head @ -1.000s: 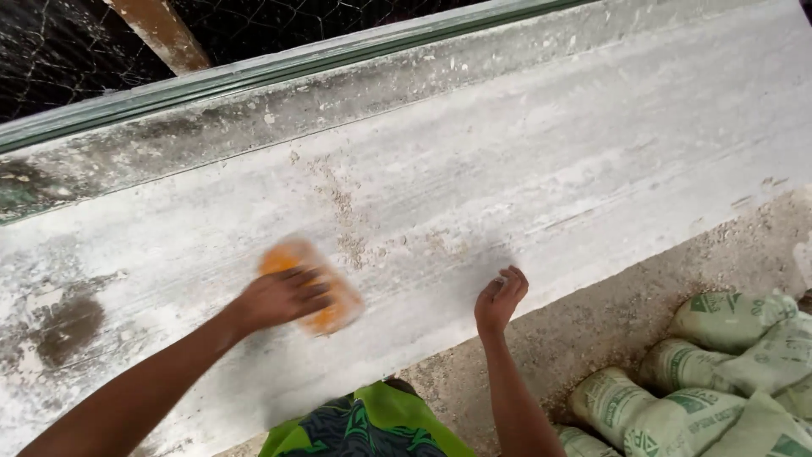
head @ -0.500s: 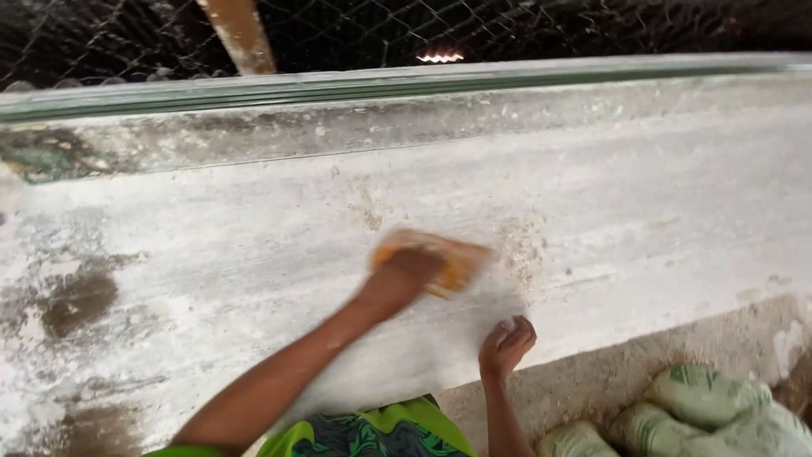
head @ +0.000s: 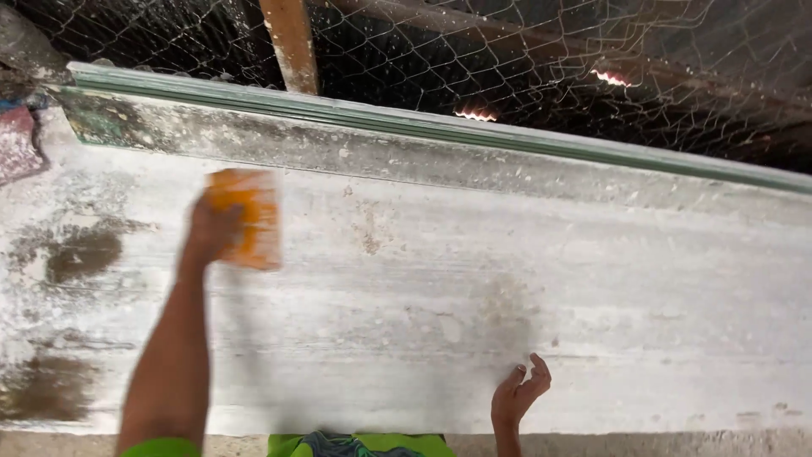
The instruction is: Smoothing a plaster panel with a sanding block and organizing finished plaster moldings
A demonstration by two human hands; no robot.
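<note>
The left hand (head: 211,228), closed on a blurred orange block (head: 247,217), probably a sponge, has swept leftward across the whitewashed wall (head: 507,279); right hand (head: 518,396) stays loosely curled, empty, below.

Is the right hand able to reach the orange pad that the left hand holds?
Probably yes: the right hand rests low on the white slab, with only bare surface before the orange pad in the left hand.
</note>
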